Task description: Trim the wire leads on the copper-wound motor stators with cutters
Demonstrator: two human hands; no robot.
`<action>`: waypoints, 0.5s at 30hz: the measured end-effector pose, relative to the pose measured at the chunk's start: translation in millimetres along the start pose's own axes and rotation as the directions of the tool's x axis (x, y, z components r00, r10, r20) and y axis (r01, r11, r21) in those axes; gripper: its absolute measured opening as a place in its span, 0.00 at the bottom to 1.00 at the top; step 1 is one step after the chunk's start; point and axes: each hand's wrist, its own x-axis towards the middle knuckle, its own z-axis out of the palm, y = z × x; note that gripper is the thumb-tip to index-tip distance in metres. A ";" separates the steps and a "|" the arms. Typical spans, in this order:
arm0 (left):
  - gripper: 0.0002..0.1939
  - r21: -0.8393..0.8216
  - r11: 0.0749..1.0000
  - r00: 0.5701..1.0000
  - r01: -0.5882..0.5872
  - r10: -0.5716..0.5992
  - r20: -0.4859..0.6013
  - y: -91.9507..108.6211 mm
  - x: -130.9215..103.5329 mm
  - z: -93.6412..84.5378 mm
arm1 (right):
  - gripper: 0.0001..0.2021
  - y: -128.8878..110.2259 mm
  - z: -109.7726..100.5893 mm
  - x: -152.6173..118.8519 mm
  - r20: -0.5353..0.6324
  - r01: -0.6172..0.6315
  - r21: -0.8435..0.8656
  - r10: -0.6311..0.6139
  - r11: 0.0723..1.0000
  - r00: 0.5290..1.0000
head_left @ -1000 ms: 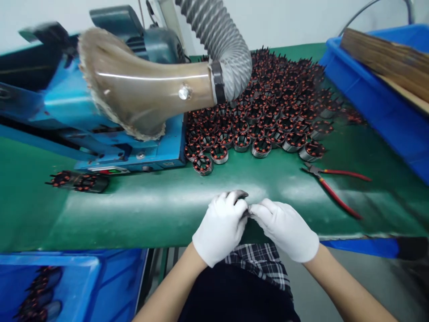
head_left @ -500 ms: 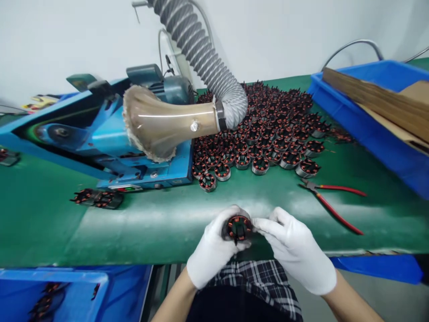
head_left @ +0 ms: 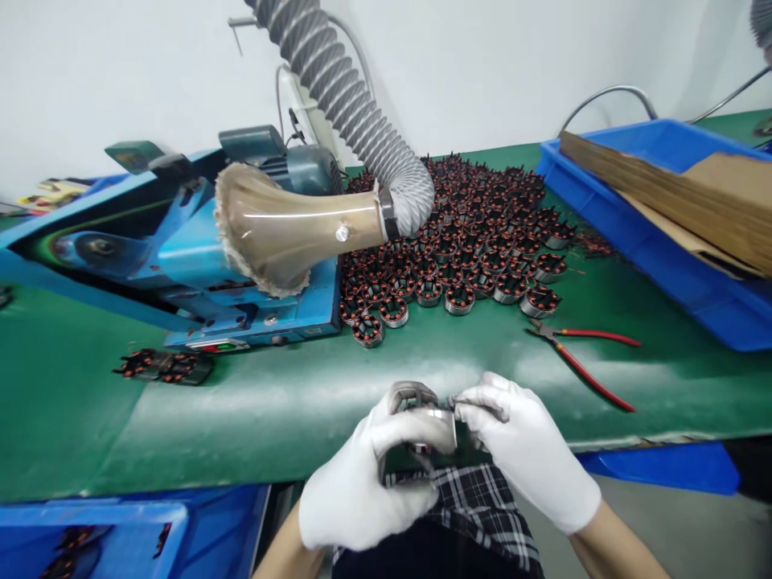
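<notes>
White-gloved, my left hand (head_left: pixel 362 470) grips a motor stator (head_left: pixel 449 421) above the bench's front edge. Its fingers wrap over the ring, while the thumb is spread below. The stator is tilted, showing a strip of its silvery side; most of its windings are covered by the fingers. My right hand (head_left: pixel 527 446), also gloved, is pinched close by the stator's right side. Whatever lies between those fingertips is too small to make out. Beyond my right hand, red-handled cutting pliers (head_left: pixel 588 374) lie with their jaws apart.
A blue belt machine (head_left: pixel 253 322) with a tan suction hood (head_left: pixel 301 217) stands at the left. Many stators with copper windings (head_left: pixel 458 299) crowd the green bench (head_left: pixel 289 402) behind my hands. A blue bin (head_left: pixel 657 277) holding cardboard is at right; another blue bin (head_left: pixel 174 531) sits lower left.
The stator has turned from its open face upward to showing its side. My left hand has shifted left and its thumb has spread away. My right hand stays pinched at the stator's right.
</notes>
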 end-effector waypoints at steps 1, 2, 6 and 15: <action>0.18 0.023 1.000 1.000 -0.010 0.010 -0.014 2.0 0.3 0.5 | 0.09 -0.8 0.2 -1.3 -0.039 0.038 -0.060 -0.041 0.997 0.998; 0.17 0.066 0.998 0.999 -0.019 0.022 -0.045 3.5 0.0 1.5 | 0.09 -2.4 0.2 -2.3 -0.056 0.047 -0.070 -0.051 0.996 0.997; 0.31 0.308 0.949 0.975 0.063 0.008 -0.224 2.1 -3.2 6.9 | 0.11 -11.9 0.4 -4.0 0.062 -0.118 0.230 0.106 0.966 0.992; 0.25 0.042 0.995 0.988 0.087 -0.081 -0.131 -5.0 1.9 5.8 | 0.08 -5.1 3.4 -4.0 -0.045 -0.049 0.204 0.060 0.978 0.997</action>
